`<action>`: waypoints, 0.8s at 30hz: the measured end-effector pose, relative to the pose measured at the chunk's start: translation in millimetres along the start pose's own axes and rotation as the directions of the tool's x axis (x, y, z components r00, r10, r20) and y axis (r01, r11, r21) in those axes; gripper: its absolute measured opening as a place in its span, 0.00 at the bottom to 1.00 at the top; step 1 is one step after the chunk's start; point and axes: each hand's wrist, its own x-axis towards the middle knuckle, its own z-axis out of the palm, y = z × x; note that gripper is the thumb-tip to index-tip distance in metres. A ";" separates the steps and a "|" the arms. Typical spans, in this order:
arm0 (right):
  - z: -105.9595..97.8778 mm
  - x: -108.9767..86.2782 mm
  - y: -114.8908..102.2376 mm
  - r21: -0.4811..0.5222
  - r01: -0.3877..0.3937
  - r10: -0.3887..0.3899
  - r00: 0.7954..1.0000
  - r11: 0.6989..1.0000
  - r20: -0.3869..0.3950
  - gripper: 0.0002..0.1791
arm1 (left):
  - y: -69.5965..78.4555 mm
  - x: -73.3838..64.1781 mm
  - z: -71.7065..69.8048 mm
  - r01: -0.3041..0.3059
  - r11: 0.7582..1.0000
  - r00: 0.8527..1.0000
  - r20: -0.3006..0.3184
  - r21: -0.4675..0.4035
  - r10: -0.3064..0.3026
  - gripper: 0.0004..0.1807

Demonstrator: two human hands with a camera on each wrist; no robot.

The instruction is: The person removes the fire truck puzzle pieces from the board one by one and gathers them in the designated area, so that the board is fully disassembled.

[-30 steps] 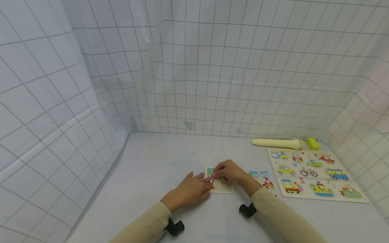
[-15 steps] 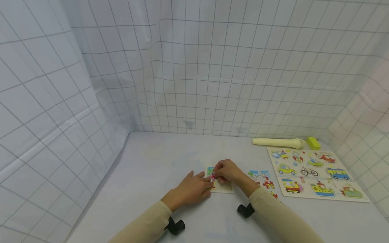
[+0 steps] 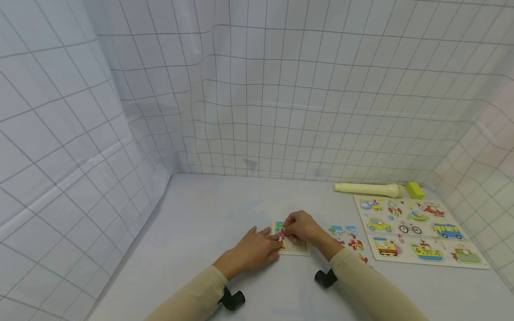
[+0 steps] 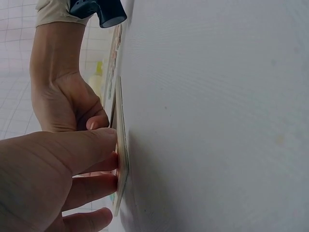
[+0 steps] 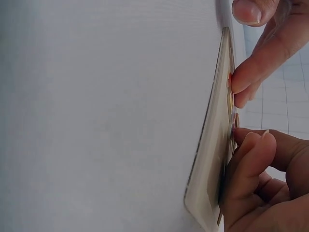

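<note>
A small wooden jigsaw tray [image 3: 300, 250] lies on the white table, with colourful pieces along its left part and bare wood at the right. My left hand [image 3: 257, 249] rests on its left side, fingers extended and fingertips touching the pieces. From the right, my right hand [image 3: 303, 227] pinches a pinkish jigsaw piece [image 3: 281, 233] at the tray's left-middle part; fingers hide much of it. In the right wrist view, a piece edge [image 5: 237, 121] sits slightly raised above the tray, at the right fingertips. Several loose jigsaw pieces [image 3: 355, 243] lie right of the tray, partly behind the right forearm.
A large wooden vehicle puzzle board [image 3: 405, 256] lies at the right. Behind it are a cream microphone-shaped object [image 3: 367, 189] and a yellow block [image 3: 414, 190]. White gridded curtain [image 3: 281, 111] encloses the back and sides.
The right forearm shifted slightly to the left, uncovering more of the loose pieces. Both hands otherwise keep nearly the same place on the tray.
</note>
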 end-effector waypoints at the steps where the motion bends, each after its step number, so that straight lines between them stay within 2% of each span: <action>1: -1.3 -0.5 1.0 -0.006 0.007 -0.007 1.000 1.000 0.004 0.04 | 0.4 0.0 -0.2 0.000 1.000 1.000 0.000 -0.001 0.000 0.19; 5: -11.9 -3.6 5.2 -0.047 0.054 -0.054 0.998 0.997 0.012 0.04 | 1.6 0.4 -0.4 0.005 1.000 1.000 0.002 -0.007 -0.005 0.19; 9: -33.4 -8.9 13.4 -0.049 0.078 -0.078 0.997 0.996 0.003 0.05 | 2.4 0.9 0.2 0.009 1.000 1.000 0.005 -0.012 -0.009 0.19; 17: -85.8 -24.3 41.5 0.006 0.030 -0.029 0.997 1.000 -0.068 0.09 | 3.4 -0.3 -0.2 0.019 1.000 1.000 -0.003 -0.017 -0.019 0.19; 21: -96.9 -30.9 50.2 -0.030 0.004 -0.007 0.996 1.000 -0.090 0.09 | 2.4 -1.0 0.4 0.022 1.000 1.000 -0.008 -0.013 -0.022 0.18; 24: -97.5 -33.3 53.6 -0.091 -0.003 -0.005 0.995 0.996 -0.097 0.08 | 1.8 -0.8 0.5 0.020 1.000 1.000 -0.012 -0.014 -0.021 0.18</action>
